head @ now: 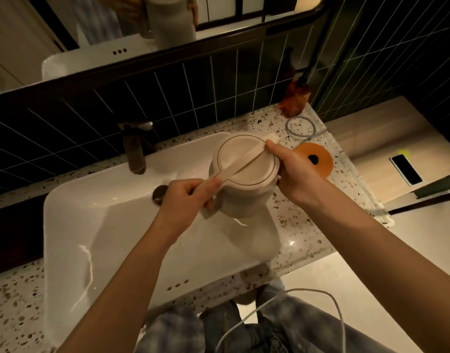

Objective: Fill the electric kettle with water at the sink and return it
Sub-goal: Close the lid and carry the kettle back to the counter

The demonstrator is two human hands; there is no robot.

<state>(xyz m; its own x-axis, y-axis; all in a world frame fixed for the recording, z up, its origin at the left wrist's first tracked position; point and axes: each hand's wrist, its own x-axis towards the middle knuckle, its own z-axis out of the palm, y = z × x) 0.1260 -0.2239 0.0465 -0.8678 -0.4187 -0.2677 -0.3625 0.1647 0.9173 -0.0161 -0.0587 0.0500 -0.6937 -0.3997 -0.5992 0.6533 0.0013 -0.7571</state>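
The cream electric kettle point(246, 197) is held over the right part of the white sink point(96, 225), its lid closed. My left hand point(190, 197) is wrapped around the kettle's handle on its near-left side. My right hand point(292, 169) grips the far-right edge of the lid, thumb on the end of the bar that crosses the lid. The dark faucet point(136, 154) stands to the left of the kettle, with no water running. The orange round kettle base point(318, 159) lies on the speckled counter point(305, 233) just right of the kettle.
A coiled grey cord point(301, 127) and an orange-brown bottle point(294, 103) sit at the counter's far right corner. The sink drain point(160, 194) is beside my left hand. Dark tiled wall and a mirror rise behind. A white cable point(269, 301) hangs near my legs.
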